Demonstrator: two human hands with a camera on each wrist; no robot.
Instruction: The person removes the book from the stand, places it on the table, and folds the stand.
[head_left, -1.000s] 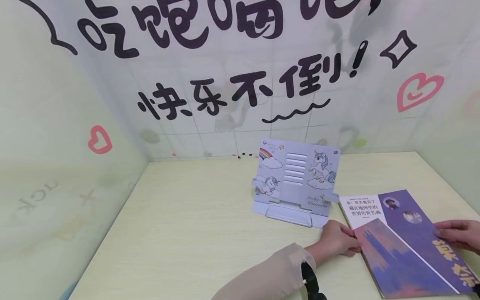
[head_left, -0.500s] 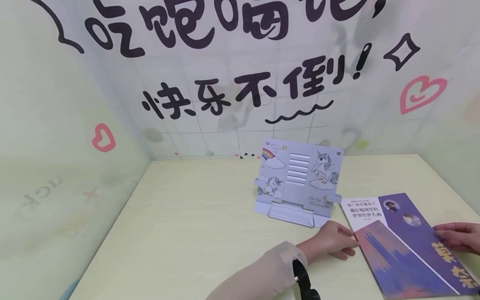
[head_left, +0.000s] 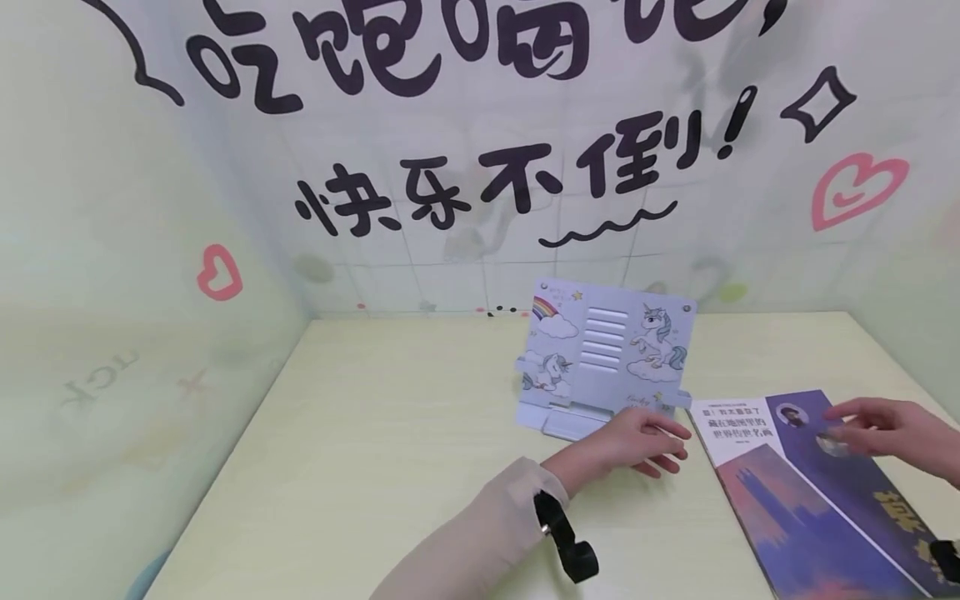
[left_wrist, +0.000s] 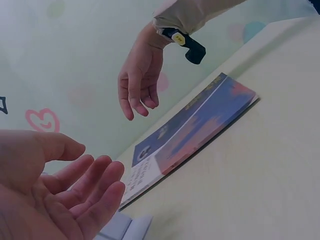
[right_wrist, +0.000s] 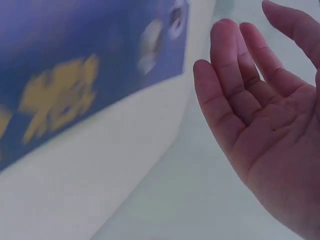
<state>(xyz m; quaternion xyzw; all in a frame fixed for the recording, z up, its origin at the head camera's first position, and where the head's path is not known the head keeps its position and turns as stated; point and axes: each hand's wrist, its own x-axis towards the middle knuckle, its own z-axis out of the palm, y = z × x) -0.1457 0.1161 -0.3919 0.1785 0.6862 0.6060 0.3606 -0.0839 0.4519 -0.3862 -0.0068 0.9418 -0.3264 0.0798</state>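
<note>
A book [head_left: 802,517] with a purple, pink and white cover lies flat at the right of the table. My right hand [head_left: 892,433] is raised over its far right part, fingers loosely bent and holding nothing; the right wrist view shows the bare palm. My left hand [head_left: 630,446] hovers left of the book, in front of a lilac book stand [head_left: 607,350] printed with unicorns, and overlaps its lower right corner in the head view. The left wrist view shows the left fingers [left_wrist: 95,185] relaxed with nothing in them.
The pale wooden table [head_left: 375,433] reaches back to a printed cloth wall [head_left: 465,225] with black characters and pink hearts. Similar cloth walls stand at the left and right. A black wrist strap [head_left: 558,533] sits on the left sleeve.
Both hands have left the book's edges. The left hand has drawn away leftward toward the stand; the right has risen and moved inward over the cover. The book lies still.
</note>
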